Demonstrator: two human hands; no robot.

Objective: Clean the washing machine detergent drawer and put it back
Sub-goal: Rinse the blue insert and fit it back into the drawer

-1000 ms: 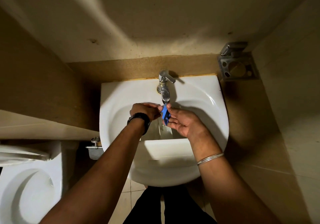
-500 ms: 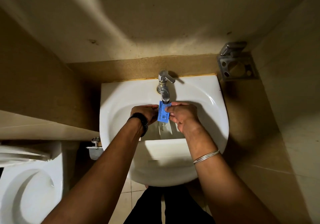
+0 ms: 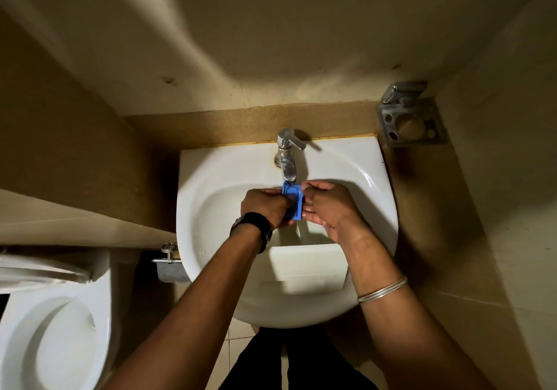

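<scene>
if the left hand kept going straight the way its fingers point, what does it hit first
Probably the right hand: the left hand points rightward across the blue drawer part that both hands grip under the tap. Depth is unclear.

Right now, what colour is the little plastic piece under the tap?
Blue; the plastic piece shows clearly in the head view.

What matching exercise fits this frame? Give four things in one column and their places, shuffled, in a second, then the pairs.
Things:
1. blue part
2. tap
3. metal holder
4. toilet

Places:
A. on the wall to the right of the sink
B. at the lower left of the view
C. held between both hands under the spout
D. at the back rim of the sink

Pairs: 1-C, 2-D, 3-A, 4-B
</scene>
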